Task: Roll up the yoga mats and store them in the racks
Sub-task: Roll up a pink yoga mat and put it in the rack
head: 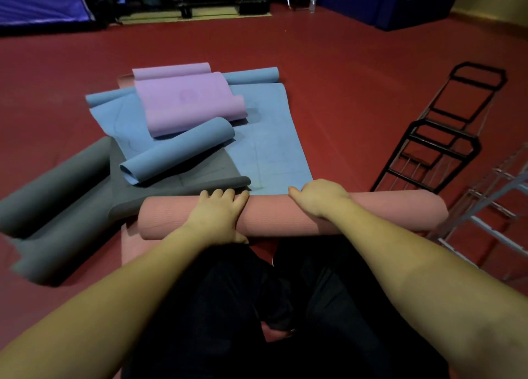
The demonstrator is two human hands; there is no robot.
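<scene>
The pink mat (pixel 285 215) lies rolled across the near floor. The left hand (pixel 218 212) and right hand (pixel 320 197) curl over its top, likely to keep it tight. Beyond lie loose mats; the black rack (pixel 437 138) waits at right.

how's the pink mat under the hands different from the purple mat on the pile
The pink mat is wound into one thick roll; the purple mat lies mostly open, curled only at its ends. Both hands, left hand and right hand, hold the pink one; nothing touches the purple one, which rests on a blue mat.
</scene>
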